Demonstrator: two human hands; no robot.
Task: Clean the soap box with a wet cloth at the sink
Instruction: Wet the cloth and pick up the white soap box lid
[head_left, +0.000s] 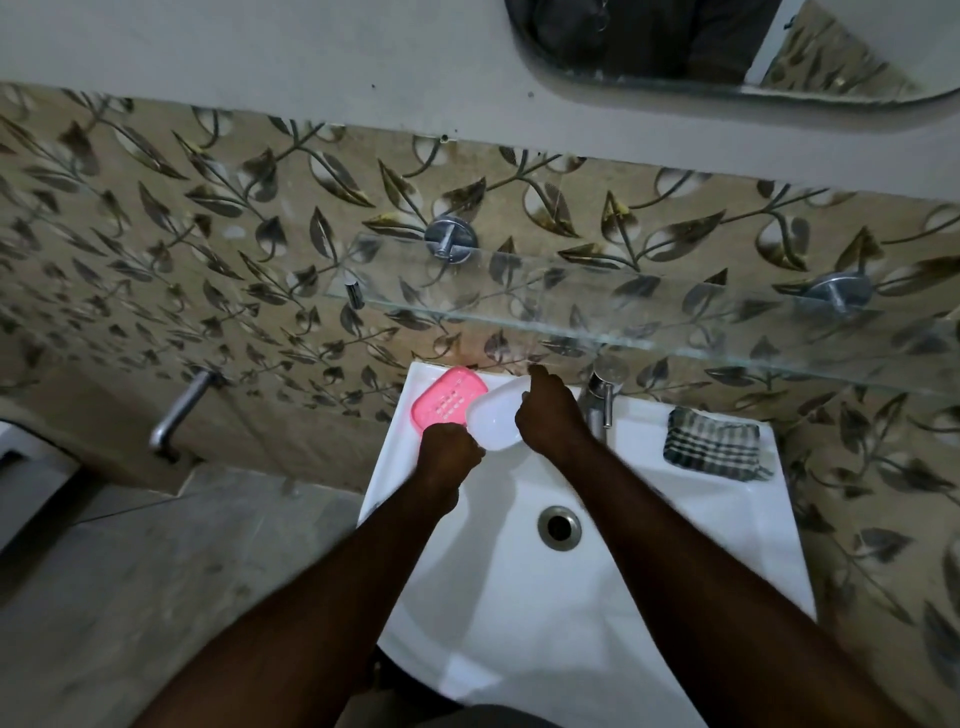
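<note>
The white soap box base (493, 418) is held tilted above the back left of the white sink (675, 545). My left hand (451, 451) pinches its near left edge. My right hand (548, 415) grips its right side, one finger pointing up toward the wall. The pink slotted soap box tray (447, 399) lies on the sink's back left ledge, partly behind the white base. A checked cloth (710, 442) lies folded on the sink's back right ledge, apart from both hands.
A steel tap (602, 395) stands at the back middle of the sink, just right of my right hand. The drain (559, 527) sits in the basin. A glass shelf (649, 317) juts from the tiled wall overhead. A second wall tap (179, 410) is at the left.
</note>
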